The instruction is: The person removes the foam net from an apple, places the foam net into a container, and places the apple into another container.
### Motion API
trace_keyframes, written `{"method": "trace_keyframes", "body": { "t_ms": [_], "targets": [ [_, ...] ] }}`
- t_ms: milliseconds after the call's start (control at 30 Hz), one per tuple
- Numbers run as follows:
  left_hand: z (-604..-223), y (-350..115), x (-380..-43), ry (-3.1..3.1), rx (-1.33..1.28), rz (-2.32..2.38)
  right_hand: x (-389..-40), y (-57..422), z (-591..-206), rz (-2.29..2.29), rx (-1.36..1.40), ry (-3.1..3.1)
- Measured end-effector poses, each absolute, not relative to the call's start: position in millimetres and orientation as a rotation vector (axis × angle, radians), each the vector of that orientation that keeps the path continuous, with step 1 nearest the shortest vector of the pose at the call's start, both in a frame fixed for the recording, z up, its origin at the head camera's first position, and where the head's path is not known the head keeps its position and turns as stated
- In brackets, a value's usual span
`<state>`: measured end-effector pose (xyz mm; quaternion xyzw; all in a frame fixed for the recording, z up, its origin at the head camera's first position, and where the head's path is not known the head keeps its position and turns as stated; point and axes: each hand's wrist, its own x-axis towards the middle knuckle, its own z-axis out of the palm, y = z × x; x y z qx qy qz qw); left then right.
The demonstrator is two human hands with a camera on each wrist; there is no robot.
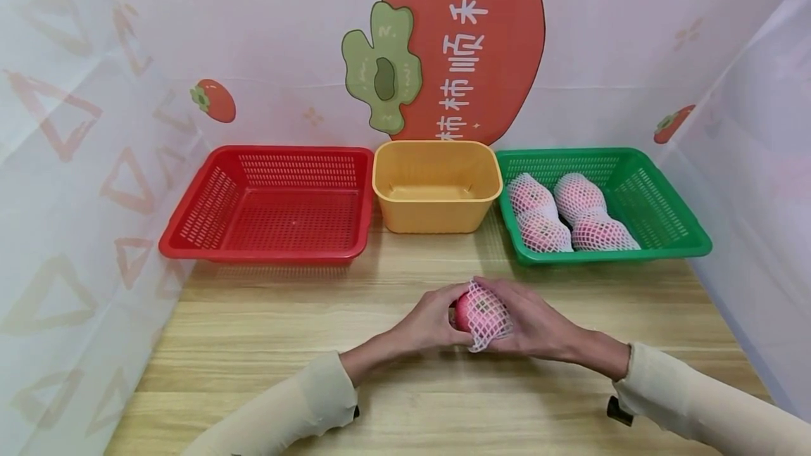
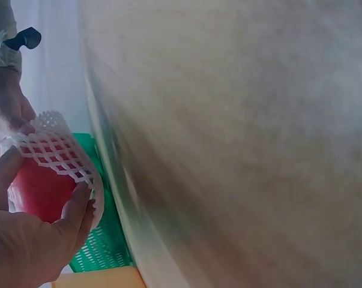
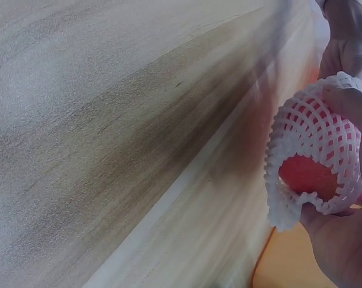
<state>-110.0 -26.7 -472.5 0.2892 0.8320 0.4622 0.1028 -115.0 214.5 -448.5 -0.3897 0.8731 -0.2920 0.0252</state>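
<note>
Low over the middle of the table, both hands hold one red apple (image 1: 463, 313) partly inside a white foam net (image 1: 489, 312). My left hand (image 1: 431, 322) curls round the apple's bare left side. In the left wrist view, its thumb and fingertips pinch the edge of the net (image 2: 54, 153), with the bare apple (image 2: 39, 192) showing below that edge. From the right, my right hand (image 1: 545, 326) grips the netted side. The right wrist view shows the net's other end (image 3: 316, 120) with an opening, and red apple skin (image 3: 307, 175) inside it.
Behind the hands stand a red basket (image 1: 266, 256) at left, a yellow bin (image 1: 434, 217) in the centre and a green basket (image 1: 671, 248) at right. Several netted apples (image 1: 576, 195) lie in the green basket. Printed cloth walls (image 1: 285, 41) enclose the wooden table (image 1: 266, 322).
</note>
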Motion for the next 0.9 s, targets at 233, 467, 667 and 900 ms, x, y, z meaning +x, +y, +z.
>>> {"method": "trace_keyframes", "body": {
  "t_ms": [233, 467, 667, 900],
  "targets": [
    [-467.2, -30.6, -109.9, 2.466, 0.845, 1.364, -114.2, 212.9, -443.0, -0.857, -1.191, 2.706],
    [-467.3, -33.9, -108.3, 2.517, 0.792, 1.356, -115.3, 213.1, -439.4, -0.859, -1.262, 2.716],
    [-464.4, -37.3, -107.4, 2.531, 0.724, 1.382, -118.2, 213.7, -436.3, -0.890, -1.313, 2.690],
    [-460.8, -43.4, -106.5, 2.526, 0.701, 1.391, -122.0, 213.0, -432.1, -0.923, -1.341, 2.646]
  ]
}}
